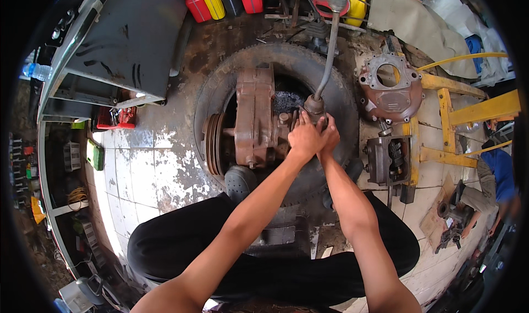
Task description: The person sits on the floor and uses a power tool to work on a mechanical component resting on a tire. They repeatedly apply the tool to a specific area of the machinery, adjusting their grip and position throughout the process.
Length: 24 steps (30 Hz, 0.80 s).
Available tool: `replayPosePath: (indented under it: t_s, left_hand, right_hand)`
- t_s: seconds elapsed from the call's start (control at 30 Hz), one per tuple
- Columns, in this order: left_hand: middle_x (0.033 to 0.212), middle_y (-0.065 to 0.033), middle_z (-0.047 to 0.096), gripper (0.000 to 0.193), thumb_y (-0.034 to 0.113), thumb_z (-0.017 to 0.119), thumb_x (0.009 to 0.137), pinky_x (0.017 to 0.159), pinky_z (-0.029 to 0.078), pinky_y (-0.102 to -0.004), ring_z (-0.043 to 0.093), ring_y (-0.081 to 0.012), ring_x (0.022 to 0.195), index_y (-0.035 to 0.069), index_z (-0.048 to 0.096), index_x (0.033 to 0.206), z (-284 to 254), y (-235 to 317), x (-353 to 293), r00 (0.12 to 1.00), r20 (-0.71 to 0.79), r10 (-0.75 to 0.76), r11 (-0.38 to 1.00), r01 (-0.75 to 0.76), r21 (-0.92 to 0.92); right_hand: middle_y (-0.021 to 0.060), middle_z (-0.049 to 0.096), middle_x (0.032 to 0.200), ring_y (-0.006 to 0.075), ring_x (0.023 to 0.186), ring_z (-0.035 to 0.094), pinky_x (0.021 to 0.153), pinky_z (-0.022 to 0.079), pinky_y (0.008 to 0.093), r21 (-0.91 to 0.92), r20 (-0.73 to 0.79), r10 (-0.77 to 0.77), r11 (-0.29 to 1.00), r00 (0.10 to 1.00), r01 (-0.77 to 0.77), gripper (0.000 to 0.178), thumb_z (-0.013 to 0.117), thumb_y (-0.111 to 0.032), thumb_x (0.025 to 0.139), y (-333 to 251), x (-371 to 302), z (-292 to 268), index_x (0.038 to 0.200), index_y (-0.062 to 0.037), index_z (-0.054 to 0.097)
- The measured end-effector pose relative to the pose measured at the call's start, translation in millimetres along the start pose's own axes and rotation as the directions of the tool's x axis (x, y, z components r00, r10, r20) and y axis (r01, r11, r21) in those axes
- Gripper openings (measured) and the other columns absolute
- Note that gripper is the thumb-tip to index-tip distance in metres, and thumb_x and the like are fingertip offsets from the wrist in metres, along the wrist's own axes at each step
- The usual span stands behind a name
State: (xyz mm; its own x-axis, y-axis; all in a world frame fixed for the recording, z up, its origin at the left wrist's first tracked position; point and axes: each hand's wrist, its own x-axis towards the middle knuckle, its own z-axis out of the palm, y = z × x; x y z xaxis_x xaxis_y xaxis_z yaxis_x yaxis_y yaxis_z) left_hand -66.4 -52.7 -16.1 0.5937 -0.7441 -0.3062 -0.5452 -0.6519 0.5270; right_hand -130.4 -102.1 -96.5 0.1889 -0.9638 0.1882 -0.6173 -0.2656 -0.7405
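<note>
A brown, greasy gearbox [255, 114] rests on a big black tyre [220, 81] lying flat on the floor. From the gearbox's right side rises a long metal gear lever [330, 54] with a rounded knob, leaning away to the upper right. My left hand [305, 135] and my right hand [329, 135] are close together at the lever's base housing [314, 106]. Left fingers press along its near side, while the right ones curl around its right side. The hands overlap in part, so some fingertips and whatever lies beneath are hidden. A grooved pulley [212, 143] sits at the gearbox's left.
At the right, a bell housing [390, 87] and an opened gear case [388, 161] lie by a yellow metal frame [479, 117]. Another person [490, 175] works at the far right. Coloured jerrycans [212, 3] line the back; a grey metal cabinet [124, 43] stands left.
</note>
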Motion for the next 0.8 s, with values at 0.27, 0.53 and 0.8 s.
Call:
replayPosePath:
  t_s: [0.27,0.53,0.8]
  left_hand:
    - [0.142,-0.0218,0.051,0.092,0.066,0.056,0.084,0.100,0.032,-0.0557,0.049,-0.0350,0.128,-0.003,0.045,0.143,-5.7,5.1,-33.0,0.996,-0.033,0.080,0.984,-0.073,0.161]
    - [0.133,-0.0190,0.056,0.072,0.036,0.057,0.088,0.106,0.020,-0.0659,0.051,-0.0321,0.127,-0.003,0.038,0.146,-1.3,-38.8,-24.1,0.943,-0.122,0.311,0.936,-0.282,0.209]
    - [0.147,-0.0251,0.045,0.060,0.029,0.036,0.100,0.107,-0.008,-0.0727,0.040,-0.0346,0.141,-0.011,0.033,0.144,29.4,-33.1,-12.7,0.963,-0.165,0.212,0.977,-0.213,0.009]
  right_hand:
    - [0.0194,0.071,0.101,0.0401,0.091,0.068,0.077,0.054,0.0462,-0.072,-0.022,-0.015,0.997,1.000,0.013,0.033,0.055,-0.031,0.095,1.7,1.5,-2.2,0.114,-0.0064,0.065]
    - [0.0177,0.072,0.101,0.0389,0.088,0.069,0.075,0.055,0.0476,-0.119,-0.061,-0.036,0.993,0.998,0.028,0.034,0.056,-0.032,0.092,2.5,3.0,1.3,0.112,-0.0067,0.066]
    - [0.0182,0.071,0.101,0.0395,0.089,0.068,0.075,0.055,0.0479,-0.068,-0.047,-0.038,0.997,0.998,0.035,0.034,0.056,-0.033,0.094,5.7,1.9,0.5,0.114,-0.0070,0.066]
